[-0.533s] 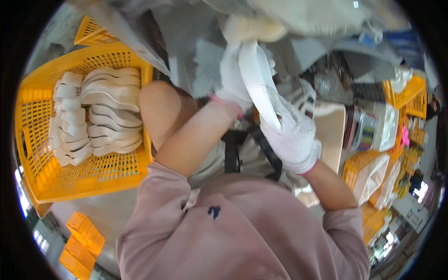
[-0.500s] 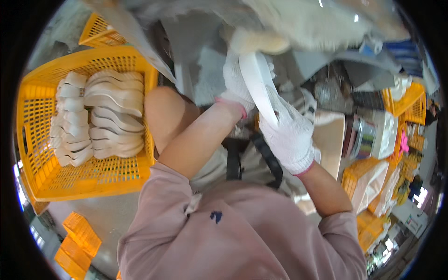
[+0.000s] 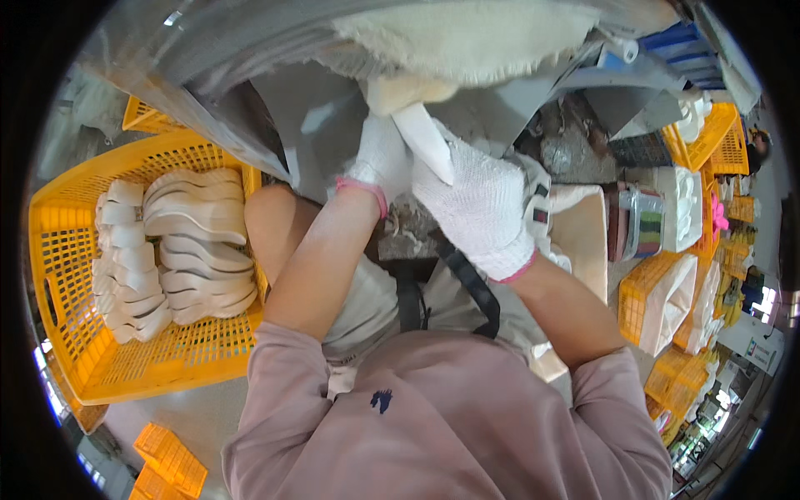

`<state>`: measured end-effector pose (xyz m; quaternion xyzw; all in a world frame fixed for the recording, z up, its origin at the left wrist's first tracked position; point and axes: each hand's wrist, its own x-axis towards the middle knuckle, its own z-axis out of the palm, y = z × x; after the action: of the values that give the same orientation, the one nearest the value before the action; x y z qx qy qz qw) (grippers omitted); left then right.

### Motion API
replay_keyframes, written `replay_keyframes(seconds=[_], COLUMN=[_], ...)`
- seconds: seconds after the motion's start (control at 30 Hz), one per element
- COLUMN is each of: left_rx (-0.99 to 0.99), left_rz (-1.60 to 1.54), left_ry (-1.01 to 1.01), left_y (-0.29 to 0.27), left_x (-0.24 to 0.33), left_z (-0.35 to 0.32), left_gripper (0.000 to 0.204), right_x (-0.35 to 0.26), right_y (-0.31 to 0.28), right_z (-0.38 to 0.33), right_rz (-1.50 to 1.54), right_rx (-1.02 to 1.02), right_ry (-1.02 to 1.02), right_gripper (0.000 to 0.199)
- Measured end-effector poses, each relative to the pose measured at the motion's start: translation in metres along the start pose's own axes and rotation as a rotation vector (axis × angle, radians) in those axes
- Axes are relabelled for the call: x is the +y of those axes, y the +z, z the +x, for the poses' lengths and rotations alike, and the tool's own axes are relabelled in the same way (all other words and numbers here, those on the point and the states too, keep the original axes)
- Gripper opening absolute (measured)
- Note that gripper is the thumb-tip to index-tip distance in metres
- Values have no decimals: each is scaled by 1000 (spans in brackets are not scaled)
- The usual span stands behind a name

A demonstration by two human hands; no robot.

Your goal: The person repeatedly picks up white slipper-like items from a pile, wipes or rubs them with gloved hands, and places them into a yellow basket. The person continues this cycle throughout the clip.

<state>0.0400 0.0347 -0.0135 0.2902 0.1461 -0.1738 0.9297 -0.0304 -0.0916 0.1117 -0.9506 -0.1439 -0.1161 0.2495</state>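
Both my hands wear white knit gloves with pink cuffs. Between them is a smooth white curved piece (image 3: 425,143), its kind unclear, with much of it hidden by the gloves. My left hand (image 3: 382,160) is closed at its far left side, the fingers mostly out of sight. My right hand (image 3: 475,198) grips its near right end, thumb lying along it. Just beyond is a pale, fuzzy-edged cloth buffing wheel (image 3: 483,42) under a grey housing. A cream-coloured block or pad (image 3: 408,93) sits at the wheel's lower edge, close to the piece's upper end.
At my left stands a yellow plastic basket (image 3: 158,379) with stacked, wavy cream pieces (image 3: 204,267). On the right are a cream-lined bin (image 3: 581,237), a clear box (image 3: 646,221) and several yellow crates (image 3: 679,379). Grey metal housing (image 3: 292,108) surrounds the wheel. More orange crates (image 3: 171,458) are at lower left.
My hands have moved left with the white piece, which shows shorter and more covered by the gloves. The whole view has shifted, with the wheel showing larger and the left basket lower.
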Motion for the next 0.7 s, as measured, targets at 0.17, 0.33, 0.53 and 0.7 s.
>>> replay_keyframes(seconds=[0.17,0.33,0.53,0.7], left_rx=[293,292,107,89], left_rz=[1166,1448,-135,513], left_ry=[884,609,126,372], left_y=[3,27,6,-1], left_x=[-11,-19,-26,-10], left_z=[-14,-19,-1,33], left_gripper=[24,48,43,39], right_x=[-6,-13,-5,-5], right_y=[13,19,-2,-24], right_z=[14,26,26,20], right_rz=[-85,36,288,516], right_rx=[49,99,-393,-604], right_ry=[-9,96,115,339], right_gripper=[19,18,32,50])
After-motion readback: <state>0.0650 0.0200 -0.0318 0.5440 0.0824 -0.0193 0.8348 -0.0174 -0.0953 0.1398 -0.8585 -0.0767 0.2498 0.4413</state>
